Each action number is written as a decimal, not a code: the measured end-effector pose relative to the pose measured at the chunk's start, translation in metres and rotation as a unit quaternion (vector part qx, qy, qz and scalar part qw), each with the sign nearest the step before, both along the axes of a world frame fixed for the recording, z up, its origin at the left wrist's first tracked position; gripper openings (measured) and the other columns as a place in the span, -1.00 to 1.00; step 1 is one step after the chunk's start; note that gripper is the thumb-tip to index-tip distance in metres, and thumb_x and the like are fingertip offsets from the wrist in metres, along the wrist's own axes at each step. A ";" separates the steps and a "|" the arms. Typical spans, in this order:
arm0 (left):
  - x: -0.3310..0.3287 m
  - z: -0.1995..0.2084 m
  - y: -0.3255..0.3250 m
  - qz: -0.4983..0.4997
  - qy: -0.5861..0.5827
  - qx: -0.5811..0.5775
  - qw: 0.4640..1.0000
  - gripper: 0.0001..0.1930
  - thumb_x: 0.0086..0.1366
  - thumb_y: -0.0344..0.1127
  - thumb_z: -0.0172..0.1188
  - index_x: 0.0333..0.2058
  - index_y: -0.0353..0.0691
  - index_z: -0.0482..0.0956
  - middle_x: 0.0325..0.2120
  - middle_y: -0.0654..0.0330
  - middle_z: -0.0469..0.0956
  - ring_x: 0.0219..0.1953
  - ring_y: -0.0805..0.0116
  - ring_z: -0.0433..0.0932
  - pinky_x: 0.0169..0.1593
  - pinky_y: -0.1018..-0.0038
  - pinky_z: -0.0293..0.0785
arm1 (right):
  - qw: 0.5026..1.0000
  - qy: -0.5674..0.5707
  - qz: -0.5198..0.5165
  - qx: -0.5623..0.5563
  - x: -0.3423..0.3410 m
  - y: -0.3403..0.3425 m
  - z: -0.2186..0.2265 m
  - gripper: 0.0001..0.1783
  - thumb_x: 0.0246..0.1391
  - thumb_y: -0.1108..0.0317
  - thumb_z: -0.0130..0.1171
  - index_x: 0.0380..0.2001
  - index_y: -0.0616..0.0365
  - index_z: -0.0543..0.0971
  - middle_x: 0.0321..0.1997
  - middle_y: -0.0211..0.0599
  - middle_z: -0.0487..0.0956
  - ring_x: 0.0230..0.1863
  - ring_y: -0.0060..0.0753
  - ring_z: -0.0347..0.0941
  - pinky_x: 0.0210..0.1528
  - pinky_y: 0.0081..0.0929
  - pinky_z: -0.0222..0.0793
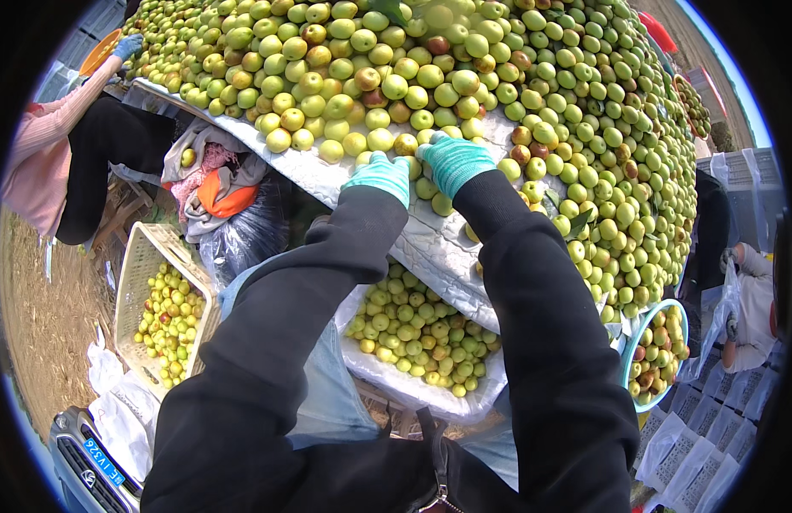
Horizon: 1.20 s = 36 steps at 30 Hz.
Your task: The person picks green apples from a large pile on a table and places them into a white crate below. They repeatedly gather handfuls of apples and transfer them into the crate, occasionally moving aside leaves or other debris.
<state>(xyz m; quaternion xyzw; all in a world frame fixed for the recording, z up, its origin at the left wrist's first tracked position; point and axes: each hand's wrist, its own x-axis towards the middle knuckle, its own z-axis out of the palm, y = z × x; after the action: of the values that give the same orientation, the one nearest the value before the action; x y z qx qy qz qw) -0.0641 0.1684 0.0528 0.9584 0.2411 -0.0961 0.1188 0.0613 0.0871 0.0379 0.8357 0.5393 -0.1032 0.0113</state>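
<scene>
A big heap of green and reddish-brown jujubes (396, 87) covers a table draped with a pale quilted cloth (438, 244). At the heap's near edge my left hand (380, 175), in a teal glove, has its fingers curled inward. Close to its right, my right hand (457, 162), gloved alike, is also curled, with its knuckles toward the heap. A few jujubes lie in the gap between both hands. Whatever my fingers hold is hidden beneath them. Below my forearms stands a white-lined crate (490, 395) filled with jujubes, directly under the cloth's edge.
A cream plastic crate (132, 286) partly filled with yellowish jujubes stands at left, near a dark plastic bag (242, 244). A blue-rimmed bucket (627, 363) of redder jujubes is at right. One person (54, 162) sits at far left; another (750, 299) is at far right.
</scene>
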 end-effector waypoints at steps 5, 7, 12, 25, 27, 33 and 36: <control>-0.002 0.001 0.016 -0.053 0.107 -0.060 0.991 -0.54 0.25 -0.26 0.06 0.14 -0.07 0.35 0.00 -0.06 0.44 0.03 0.04 0.49 0.02 0.16 0.45 | 0.982 -0.007 -0.034 -0.186 -0.005 0.004 0.010 -0.67 0.02 0.29 0.14 -0.09 -0.01 0.53 -0.19 -0.20 0.61 -0.11 -0.15 0.56 -0.09 -0.24 0.47; 0.004 0.009 0.022 -0.039 0.125 -0.096 0.987 -0.50 0.23 -0.21 0.09 0.16 -0.06 0.34 0.00 -0.02 0.45 0.03 0.04 0.48 0.04 0.16 0.43 | 0.985 0.045 -0.077 -0.145 0.003 -0.005 0.024 -0.61 -0.04 0.24 0.20 -0.08 0.03 0.52 -0.17 -0.13 0.61 -0.13 -0.10 0.56 -0.11 -0.22 0.47; 0.025 0.015 0.053 0.058 -0.058 -0.066 0.994 -0.50 0.22 -0.17 0.12 0.15 -0.04 0.34 0.08 -0.13 0.29 -0.02 -0.03 0.51 0.03 0.21 0.47 | 0.992 0.040 -0.121 0.007 -0.005 0.018 0.025 -0.62 0.02 0.24 0.21 -0.05 0.00 0.49 0.07 -0.01 0.40 -0.07 -0.04 0.52 -0.11 -0.18 0.47; 0.033 -0.021 0.048 -0.054 0.044 -0.056 0.996 -0.63 0.20 -0.29 0.12 0.02 -0.07 0.47 0.01 -0.04 0.38 0.02 0.00 0.48 0.01 0.26 0.48 | 0.972 0.102 -0.205 -0.052 -0.052 0.009 0.012 -0.65 0.10 0.25 0.08 0.00 -0.14 0.52 0.14 -0.06 0.36 0.07 -0.12 0.44 0.03 -0.18 0.41; 0.033 -0.019 0.050 -0.043 0.012 -0.076 0.996 -0.54 0.06 -0.29 0.27 0.00 -0.03 0.48 -0.06 0.00 0.43 -0.01 0.05 0.49 0.04 0.26 0.46 | 0.967 0.139 -0.213 0.026 -0.032 -0.008 0.015 -0.52 -0.03 0.20 0.25 0.01 -0.05 0.51 0.08 -0.04 0.41 0.05 -0.10 0.44 0.04 -0.18 0.41; 0.035 -0.029 0.041 -0.132 0.074 -0.066 0.986 -0.44 -0.07 -0.29 0.37 -0.01 -0.01 0.47 -0.01 0.04 0.44 0.00 0.06 0.49 0.06 0.29 0.45 | 0.704 0.616 -0.261 0.239 -0.036 -0.098 0.048 -0.37 0.00 0.18 0.27 0.12 0.20 0.39 -0.20 -0.29 0.55 -0.34 -0.54 0.51 -0.34 -0.59 0.47; 0.032 -0.025 0.033 -0.133 0.015 -0.041 0.990 -0.41 -0.05 -0.26 0.38 0.03 0.02 0.46 -0.12 0.05 0.55 -0.05 0.14 0.54 0.05 0.32 0.46 | 0.532 0.777 -0.305 0.143 -0.100 -0.156 0.049 -0.42 0.08 0.24 0.22 0.13 0.25 0.37 -0.09 -0.26 0.53 -0.18 -0.47 0.52 -0.17 -0.56 0.49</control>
<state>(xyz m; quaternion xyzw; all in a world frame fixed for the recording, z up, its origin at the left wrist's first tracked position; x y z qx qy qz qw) -0.0325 0.2012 0.0275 0.9747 0.1089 -0.1353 0.1408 -0.0390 -0.0686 0.0871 0.5308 0.0557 -0.6304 -0.5636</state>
